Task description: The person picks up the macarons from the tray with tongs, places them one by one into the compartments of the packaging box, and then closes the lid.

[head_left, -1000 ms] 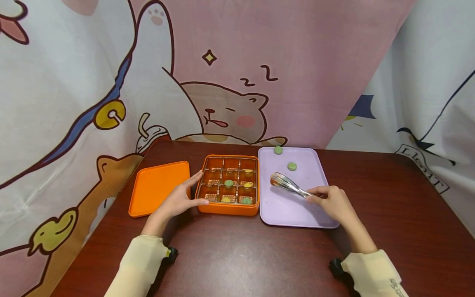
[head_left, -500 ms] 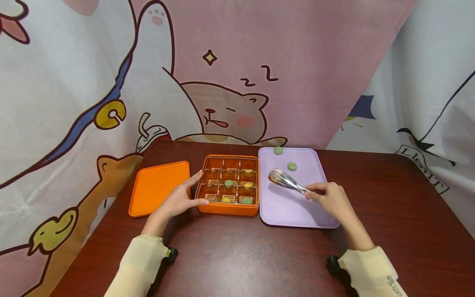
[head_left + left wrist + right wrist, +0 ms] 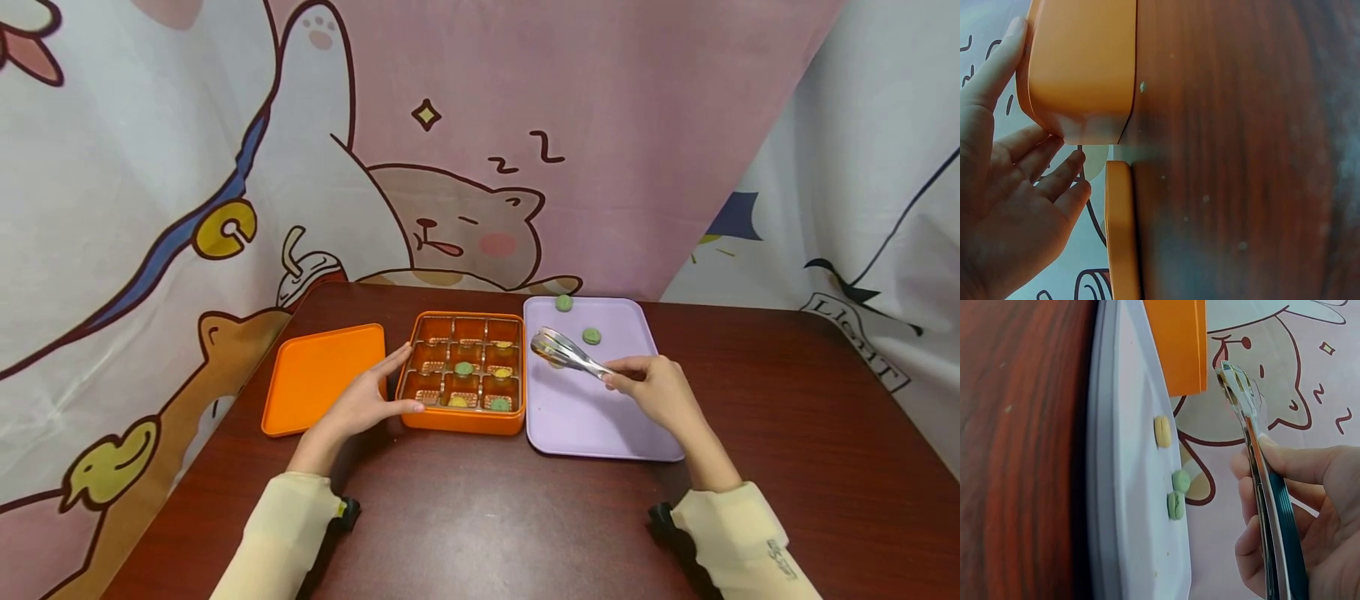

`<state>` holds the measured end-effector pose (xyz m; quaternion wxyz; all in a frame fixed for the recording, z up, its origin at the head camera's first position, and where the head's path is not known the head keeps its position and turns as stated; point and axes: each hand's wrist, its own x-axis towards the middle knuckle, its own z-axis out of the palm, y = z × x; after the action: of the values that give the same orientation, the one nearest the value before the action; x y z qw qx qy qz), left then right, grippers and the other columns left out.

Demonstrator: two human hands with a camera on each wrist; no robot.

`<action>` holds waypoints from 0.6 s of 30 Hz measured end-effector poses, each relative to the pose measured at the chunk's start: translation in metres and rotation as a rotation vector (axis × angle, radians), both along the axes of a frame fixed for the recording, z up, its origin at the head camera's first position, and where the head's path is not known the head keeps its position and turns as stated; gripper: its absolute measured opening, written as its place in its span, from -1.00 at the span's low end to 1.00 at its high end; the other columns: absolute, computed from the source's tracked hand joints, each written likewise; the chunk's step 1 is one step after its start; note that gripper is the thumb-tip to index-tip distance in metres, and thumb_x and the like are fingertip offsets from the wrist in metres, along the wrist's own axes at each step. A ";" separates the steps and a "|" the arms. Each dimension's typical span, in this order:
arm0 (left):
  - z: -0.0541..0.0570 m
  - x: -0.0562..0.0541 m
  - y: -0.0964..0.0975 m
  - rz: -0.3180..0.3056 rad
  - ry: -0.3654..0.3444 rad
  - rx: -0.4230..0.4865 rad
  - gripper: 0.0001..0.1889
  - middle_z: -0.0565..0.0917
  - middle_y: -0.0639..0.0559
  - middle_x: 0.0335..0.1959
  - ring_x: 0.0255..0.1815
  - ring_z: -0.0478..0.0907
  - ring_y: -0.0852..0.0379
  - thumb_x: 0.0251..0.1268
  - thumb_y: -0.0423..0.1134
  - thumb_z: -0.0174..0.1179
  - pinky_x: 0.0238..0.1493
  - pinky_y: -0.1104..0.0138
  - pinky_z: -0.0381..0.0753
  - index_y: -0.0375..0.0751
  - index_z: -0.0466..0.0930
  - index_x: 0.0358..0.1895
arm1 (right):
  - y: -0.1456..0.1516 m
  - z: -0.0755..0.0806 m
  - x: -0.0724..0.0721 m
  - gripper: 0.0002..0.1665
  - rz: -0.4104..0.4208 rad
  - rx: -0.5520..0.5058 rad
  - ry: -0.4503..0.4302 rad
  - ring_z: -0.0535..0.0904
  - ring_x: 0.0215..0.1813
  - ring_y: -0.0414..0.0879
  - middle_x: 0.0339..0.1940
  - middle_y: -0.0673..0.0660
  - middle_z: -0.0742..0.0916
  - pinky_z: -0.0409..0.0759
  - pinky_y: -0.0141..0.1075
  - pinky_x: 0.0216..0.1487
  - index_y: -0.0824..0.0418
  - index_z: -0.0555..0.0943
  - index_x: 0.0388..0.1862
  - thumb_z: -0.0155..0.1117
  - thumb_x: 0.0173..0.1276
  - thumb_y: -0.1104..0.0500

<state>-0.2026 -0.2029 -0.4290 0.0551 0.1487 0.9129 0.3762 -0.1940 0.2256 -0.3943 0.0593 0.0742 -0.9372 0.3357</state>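
Observation:
My right hand (image 3: pixel 654 390) grips metal serving tongs (image 3: pixel 567 352) by the handle, their heads over the left part of the lilac tray (image 3: pixel 600 433). In the right wrist view nothing can be made out between the tong heads, and a yellow macaron (image 3: pixel 1162 432) lies on the tray below them. Two green macarons, one farther back (image 3: pixel 564 303) and one nearer (image 3: pixel 592 336), are also on the tray. My left hand (image 3: pixel 367 398) touches the left side and front corner of the orange box (image 3: pixel 465 421) with extended fingers and thumb. Its divided insert holds several yellow and green macarons.
An orange lid (image 3: pixel 318 379) lies flat on the brown table (image 3: pixel 480 517) left of the box, partly behind the left hand. The tray stands right beside the box's right side. A cartoon-printed curtain (image 3: pixel 600 167) hangs behind the table.
My right hand has carried the tongs leftward and a little away from me, nearer the box. The left hand, box and macarons look unmoved.

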 end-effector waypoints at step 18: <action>-0.001 0.000 0.000 0.001 -0.006 0.006 0.02 0.05 0.02 0.65 0.62 0.04 -0.23 0.12 0.10 0.45 0.48 -0.26 0.15 0.05 0.05 0.61 | -0.034 -0.001 -0.021 -0.77 0.033 -0.072 0.007 0.53 -0.41 -0.25 -0.42 0.12 0.84 0.41 -0.37 -0.40 0.23 0.80 -0.12 0.42 0.28 0.17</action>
<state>-0.2025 -0.2031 -0.4296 0.0571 0.1474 0.9116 0.3794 -0.2154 0.1920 -0.3949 0.0595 0.0887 -0.9230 0.3697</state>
